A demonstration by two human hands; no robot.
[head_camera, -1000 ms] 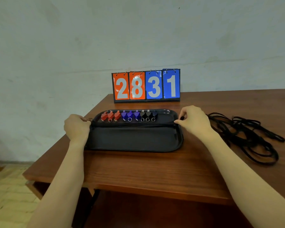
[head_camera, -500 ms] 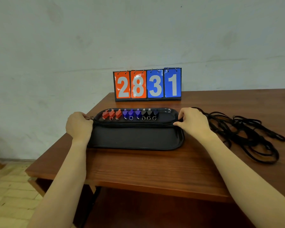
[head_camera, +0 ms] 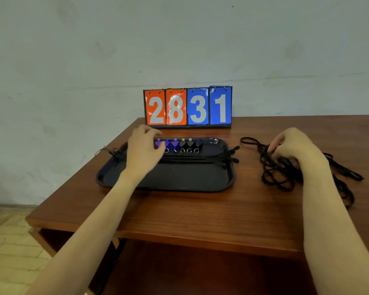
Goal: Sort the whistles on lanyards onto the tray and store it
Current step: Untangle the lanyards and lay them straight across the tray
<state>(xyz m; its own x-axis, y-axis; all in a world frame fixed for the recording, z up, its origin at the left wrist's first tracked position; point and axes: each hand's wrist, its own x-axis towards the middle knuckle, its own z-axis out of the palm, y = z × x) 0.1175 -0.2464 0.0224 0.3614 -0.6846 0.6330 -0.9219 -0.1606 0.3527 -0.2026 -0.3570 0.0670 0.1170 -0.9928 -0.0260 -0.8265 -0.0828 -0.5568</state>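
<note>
The whistles [head_camera: 180, 145] are lined along the far side of the tray [head_camera: 168, 179], partly covered by the left hand [head_camera: 143, 151], fingers relaxed. Right of the tray, the lanyards [head_camera: 279, 169] are pinched by the right hand [head_camera: 294, 145]; one strand should be teased free slowly.
</note>
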